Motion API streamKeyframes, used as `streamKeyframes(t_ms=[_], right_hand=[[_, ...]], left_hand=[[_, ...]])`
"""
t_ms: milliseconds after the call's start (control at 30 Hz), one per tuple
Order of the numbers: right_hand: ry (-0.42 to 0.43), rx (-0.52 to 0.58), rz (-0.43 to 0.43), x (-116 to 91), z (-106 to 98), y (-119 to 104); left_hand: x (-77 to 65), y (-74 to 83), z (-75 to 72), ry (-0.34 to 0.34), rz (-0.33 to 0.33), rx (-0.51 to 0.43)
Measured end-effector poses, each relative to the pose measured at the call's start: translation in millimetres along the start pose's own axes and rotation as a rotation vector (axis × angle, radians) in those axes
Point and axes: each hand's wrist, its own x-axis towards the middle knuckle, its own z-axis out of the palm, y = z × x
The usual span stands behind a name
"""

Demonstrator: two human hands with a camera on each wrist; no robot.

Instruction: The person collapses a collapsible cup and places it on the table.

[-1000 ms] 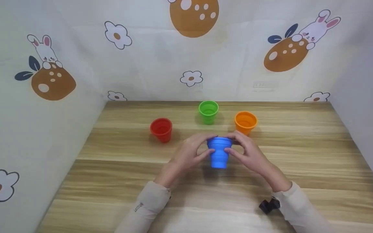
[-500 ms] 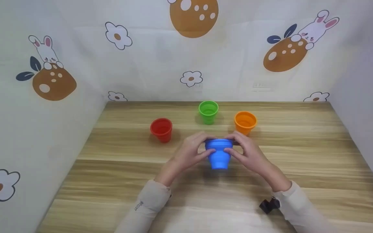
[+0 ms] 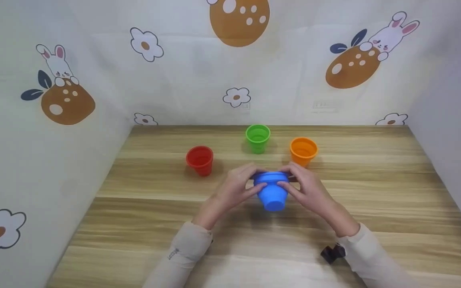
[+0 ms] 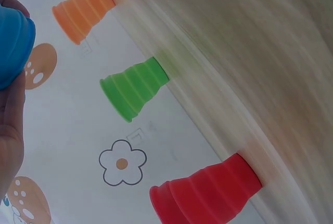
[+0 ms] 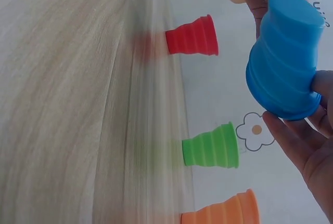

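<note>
A blue ribbed cup (image 3: 271,195) is held above the table between both hands, its base tilted toward me. My left hand (image 3: 238,187) grips its left side, thumb on the near wall and fingers at the rim. On the other side my right hand (image 3: 306,188) holds it the same way. The right wrist view shows the blue cup (image 5: 289,52) from its base end, with the right hand's fingers (image 5: 294,143) at the rim. Only part of the blue cup (image 4: 14,44) shows in the left wrist view. The cup's inside is hidden.
Beyond the hands stand three upright cups: a red cup (image 3: 199,161) to the left, a green cup (image 3: 258,139) at the back and an orange cup (image 3: 303,151) to the right. A small black object (image 3: 331,253) shows beside the right sleeve. Patterned walls surround the wooden table (image 3: 142,224).
The blue cup has tilted so its base now faces me more. Its middle, squeezed narrow earlier, looks wider and shorter. Both hands have kept their places, and the other cups have not moved.
</note>
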Motion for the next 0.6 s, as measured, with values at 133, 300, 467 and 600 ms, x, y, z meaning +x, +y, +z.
streamKeyframes(t_ms=[133,300,467,600], right_hand=[[0.019,-0.021,0.0,0.7,1.1,-1.8],[0.041,-0.059,0.0,1.4,3.9,-2.4],[0.047,0.008,0.015,2.0,3.9,-2.1],[0.026,0.168,0.049,1.0,-0.3,0.3]], left_hand=[[0.4,0.5,0.3,0.009,-0.004,0.027],[0.7,2.3,0.8,0.036,-0.008,0.06],[1.2,5.5,0.9,0.075,-0.022,0.103],[0.5,6.9,-0.4,0.105,-0.057,0.103]])
